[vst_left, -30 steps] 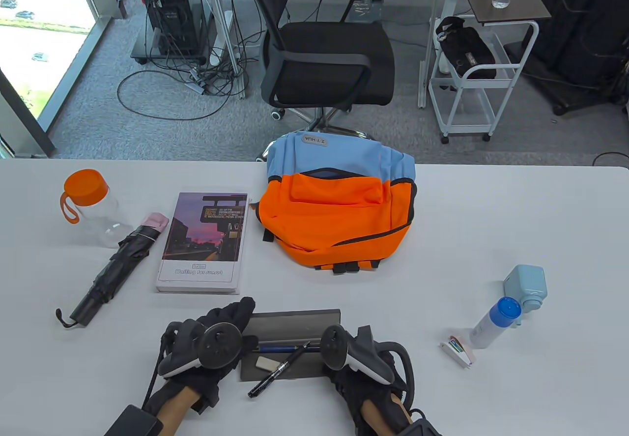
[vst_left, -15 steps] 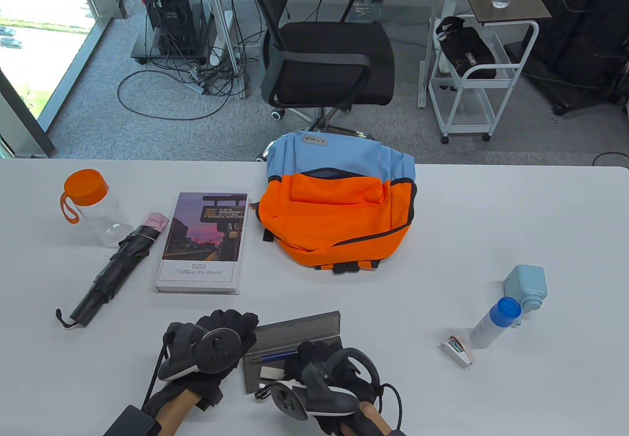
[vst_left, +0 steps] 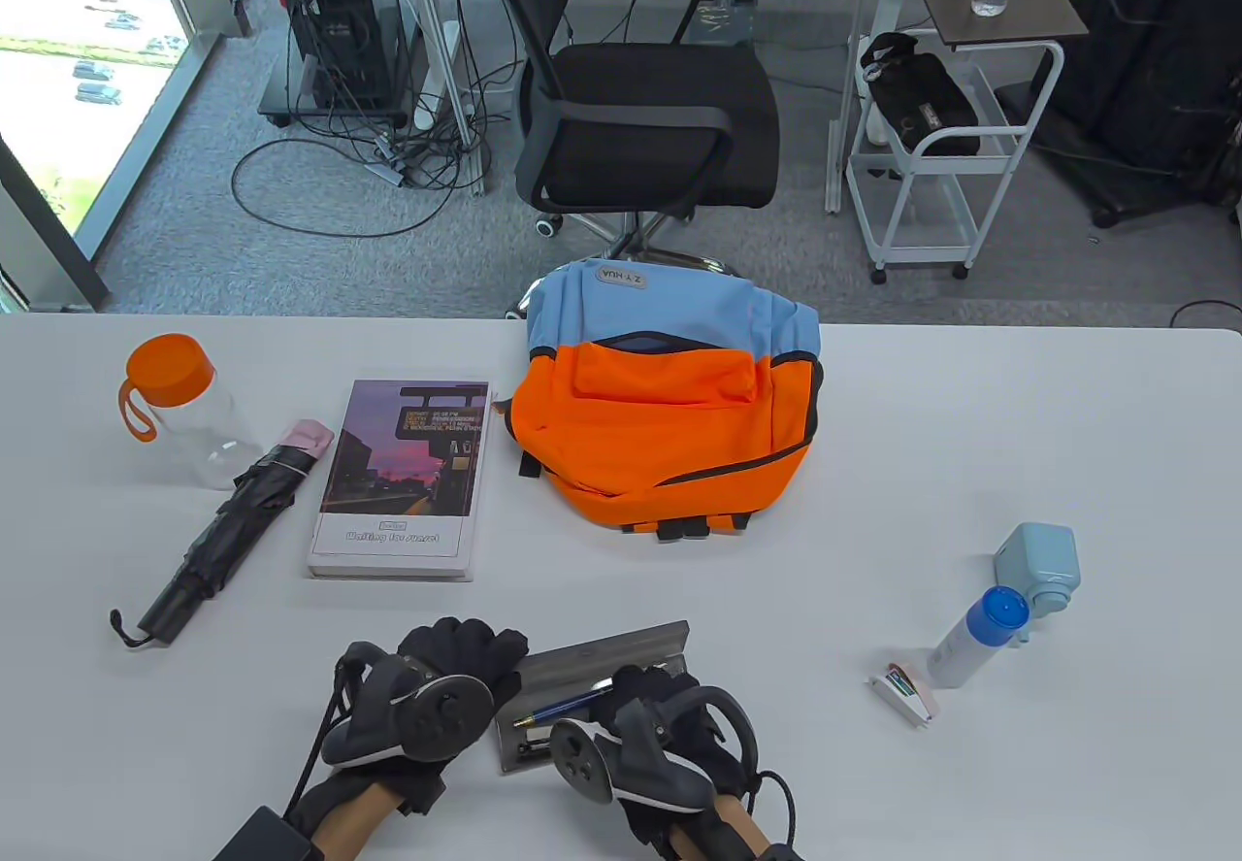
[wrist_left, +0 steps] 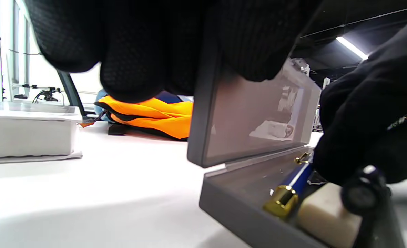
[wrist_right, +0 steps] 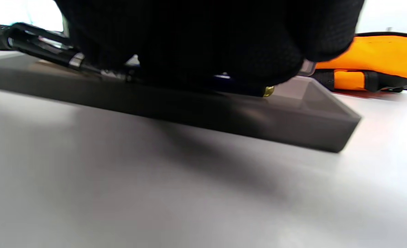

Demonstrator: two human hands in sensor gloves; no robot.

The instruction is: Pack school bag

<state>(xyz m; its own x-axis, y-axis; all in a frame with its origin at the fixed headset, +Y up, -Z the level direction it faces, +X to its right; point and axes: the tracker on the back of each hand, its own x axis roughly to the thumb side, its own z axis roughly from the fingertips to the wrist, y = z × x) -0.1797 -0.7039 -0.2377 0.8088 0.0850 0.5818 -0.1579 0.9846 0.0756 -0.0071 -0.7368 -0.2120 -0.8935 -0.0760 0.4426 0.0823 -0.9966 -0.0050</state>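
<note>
A grey pencil case (vst_left: 606, 655) lies at the front of the table with its lid half raised. My left hand (vst_left: 480, 655) grips the lid's left end; in the left wrist view my fingers (wrist_left: 138, 44) curl over the lid (wrist_left: 251, 117). My right hand (vst_left: 636, 701) lies over the tray and holds a black pen (vst_left: 529, 749) down in it. A blue pen (vst_left: 568, 706) and a white eraser (wrist_left: 322, 215) lie in the tray. The right wrist view shows the black pen (wrist_right: 44, 48) sticking out from under my fingers (wrist_right: 189, 38). The orange and blue backpack (vst_left: 660, 434) lies beyond, zipped.
A book (vst_left: 403, 478), a folded black umbrella (vst_left: 218, 536) and an orange-lidded bottle (vst_left: 179, 405) lie to the left. A blue-capped bottle (vst_left: 975, 638), a light blue device (vst_left: 1038, 565) and a small packet (vst_left: 902, 691) sit to the right. An office chair (vst_left: 640, 94) stands behind the table.
My right hand came in over the case and took the black pen off the tray's edge into the tray. The lid has tilted up under my left hand, and the case has turned slightly.
</note>
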